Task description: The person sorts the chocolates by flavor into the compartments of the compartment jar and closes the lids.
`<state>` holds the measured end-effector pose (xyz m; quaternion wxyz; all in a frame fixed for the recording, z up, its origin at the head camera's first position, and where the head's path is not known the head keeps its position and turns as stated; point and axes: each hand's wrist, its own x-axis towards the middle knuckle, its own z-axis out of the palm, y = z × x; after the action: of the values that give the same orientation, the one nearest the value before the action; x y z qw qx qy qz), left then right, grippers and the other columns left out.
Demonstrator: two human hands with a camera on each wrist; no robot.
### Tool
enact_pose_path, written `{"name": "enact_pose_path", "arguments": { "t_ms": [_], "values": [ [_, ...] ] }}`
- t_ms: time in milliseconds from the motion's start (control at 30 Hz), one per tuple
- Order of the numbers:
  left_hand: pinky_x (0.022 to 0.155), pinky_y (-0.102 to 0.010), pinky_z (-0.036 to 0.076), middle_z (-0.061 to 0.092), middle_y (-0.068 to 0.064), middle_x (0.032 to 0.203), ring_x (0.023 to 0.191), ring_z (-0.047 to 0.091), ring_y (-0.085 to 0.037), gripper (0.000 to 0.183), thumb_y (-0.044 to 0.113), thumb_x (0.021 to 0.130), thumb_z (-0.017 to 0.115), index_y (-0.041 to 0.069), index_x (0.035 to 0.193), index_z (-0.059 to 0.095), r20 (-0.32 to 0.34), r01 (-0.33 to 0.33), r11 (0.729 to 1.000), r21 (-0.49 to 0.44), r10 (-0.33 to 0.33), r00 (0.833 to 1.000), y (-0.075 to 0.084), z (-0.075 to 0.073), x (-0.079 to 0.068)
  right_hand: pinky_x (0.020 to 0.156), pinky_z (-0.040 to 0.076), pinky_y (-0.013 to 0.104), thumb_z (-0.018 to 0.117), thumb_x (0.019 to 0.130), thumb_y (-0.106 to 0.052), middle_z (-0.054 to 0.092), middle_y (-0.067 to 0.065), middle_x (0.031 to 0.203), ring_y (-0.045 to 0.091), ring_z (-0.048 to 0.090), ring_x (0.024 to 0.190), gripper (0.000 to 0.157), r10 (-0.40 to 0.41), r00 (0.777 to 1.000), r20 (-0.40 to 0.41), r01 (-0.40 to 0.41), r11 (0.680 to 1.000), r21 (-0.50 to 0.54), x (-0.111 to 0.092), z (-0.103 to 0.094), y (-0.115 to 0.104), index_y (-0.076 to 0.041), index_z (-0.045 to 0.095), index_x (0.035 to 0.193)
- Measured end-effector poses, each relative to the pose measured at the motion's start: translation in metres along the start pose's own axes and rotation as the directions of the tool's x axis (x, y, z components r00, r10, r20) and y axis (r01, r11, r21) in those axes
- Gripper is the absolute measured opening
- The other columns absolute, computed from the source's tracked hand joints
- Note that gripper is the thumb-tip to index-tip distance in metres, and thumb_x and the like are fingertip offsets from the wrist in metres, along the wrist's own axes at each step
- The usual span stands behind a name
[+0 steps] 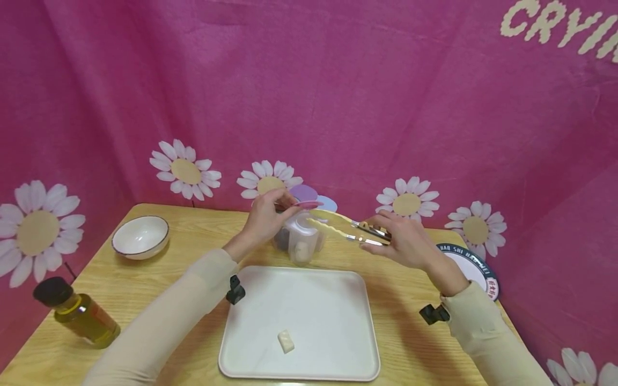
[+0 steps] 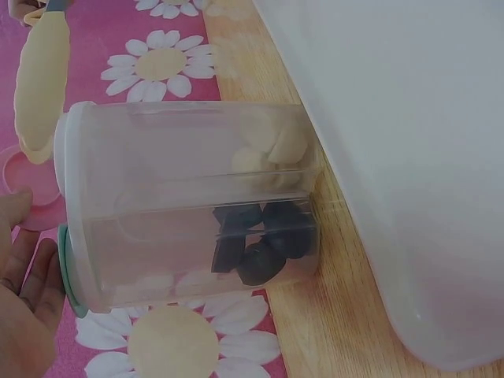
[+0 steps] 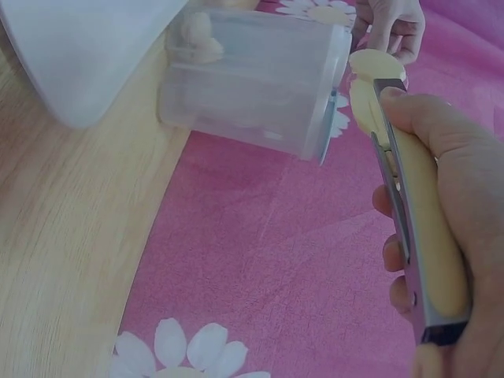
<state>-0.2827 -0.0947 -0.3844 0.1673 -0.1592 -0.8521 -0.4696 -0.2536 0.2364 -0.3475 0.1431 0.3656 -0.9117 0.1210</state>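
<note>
A clear sectioned storage container point(image 2: 189, 181) stands behind a white tray point(image 1: 299, 305), with pale pieces point(image 2: 272, 150) and dark pieces point(image 2: 264, 236) in separate compartments. At its top, my left hand point(image 1: 267, 217) pinches a raised round pink lid point(image 2: 35, 189), its other fingers close to the green lid point(image 2: 71, 272). Purple point(image 1: 304, 193) and blue point(image 1: 326, 203) lids stand up behind. My right hand point(image 1: 401, 238) grips yellow-tipped tongs point(image 1: 333, 222) by their handles, the tips slightly apart right over the container's top. A small white block point(image 1: 286, 341) lies on the tray.
A white bowl point(image 1: 140, 237) with a dark rim stands at the table's back left. Nearer, an oil bottle point(image 1: 87, 319) with a black cap stands at the left edge. A dark-rimmed plate point(image 1: 470, 268) is at the right, partly behind my right arm. Pink flowered cloth point(image 1: 338, 107) hangs behind.
</note>
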Motion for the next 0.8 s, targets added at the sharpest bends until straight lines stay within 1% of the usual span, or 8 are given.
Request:
{"name": "enact_pose_path", "arguments": {
  "t_ms": [167,267,367,567,667,800],
  "values": [
    [0.092,-0.041,0.065,0.076,-0.011,0.103,0.095,0.072,-0.026,0.017,0.017,0.094,0.081,0.008,0.106,0.072,0.005,0.010,1.000,-0.002,-0.010,1.000,0.001,0.000,-0.001,0.055,0.038,0.020,0.090,0.080,-0.041,0.075,0.004,0.104,0.005,0.048,0.064,0.051,-0.005,1.000,-0.017,0.004,1.000,-0.010,-0.007,-0.002,-0.002,-0.011,0.075,0.119],
    [0.092,-0.041,0.065,0.076,-0.011,0.103,0.095,0.072,-0.026,0.017,0.017,0.094,0.081,0.008,0.105,0.072,0.003,0.007,1.000,-0.003,-0.007,1.000,0.001,0.000,-0.001,0.054,0.036,0.019,0.090,0.080,-0.042,0.074,0.002,0.103,0.003,0.046,0.065,0.049,-0.012,1.000,-0.023,0.011,1.000,-0.021,-0.015,-0.003,-0.005,-0.013,0.075,0.117],
    [0.091,-0.041,0.064,0.077,-0.011,0.102,0.095,0.072,-0.026,0.016,0.017,0.094,0.081,0.007,0.104,0.072,-0.002,-0.001,1.000,-0.002,0.001,1.000,0.000,0.001,0.000,0.051,0.032,0.017,0.090,0.080,-0.043,0.071,-0.003,0.099,-0.001,0.042,0.063,0.048,-0.026,1.000,-0.016,0.026,0.999,-0.032,-0.025,-0.003,-0.008,-0.015,0.074,0.115],
    [0.090,-0.041,0.064,0.077,-0.012,0.101,0.094,0.072,-0.025,0.016,0.016,0.094,0.081,0.007,0.104,0.072,-0.008,-0.005,1.000,0.002,0.005,1.000,0.000,0.000,0.000,0.052,0.027,0.014,0.089,0.078,-0.050,0.061,-0.012,0.088,-0.005,0.034,0.061,0.048,-0.086,0.996,-0.004,0.085,0.993,-0.075,-0.045,0.001,-0.016,-0.020,0.074,0.113],
    [0.090,-0.041,0.064,0.077,-0.012,0.102,0.094,0.072,-0.026,0.017,0.017,0.093,0.081,0.007,0.104,0.072,-0.006,0.000,1.000,0.000,0.000,1.000,0.000,0.000,0.001,0.052,0.025,0.013,0.089,0.077,-0.051,0.057,-0.014,0.085,-0.007,0.031,0.061,0.049,-0.091,0.996,0.013,0.092,0.993,-0.074,-0.056,0.004,-0.023,-0.022,0.075,0.114],
    [0.091,-0.042,0.064,0.077,-0.012,0.102,0.095,0.073,-0.027,0.017,0.016,0.094,0.081,0.007,0.104,0.072,0.000,0.006,1.000,-0.003,-0.006,1.000,0.001,-0.001,0.001,0.052,0.026,0.013,0.089,0.077,-0.049,0.054,-0.015,0.086,-0.008,0.032,0.062,0.048,-0.073,0.994,0.078,0.075,0.997,-0.032,-0.071,0.010,-0.034,-0.024,0.075,0.116]
  ]
}}
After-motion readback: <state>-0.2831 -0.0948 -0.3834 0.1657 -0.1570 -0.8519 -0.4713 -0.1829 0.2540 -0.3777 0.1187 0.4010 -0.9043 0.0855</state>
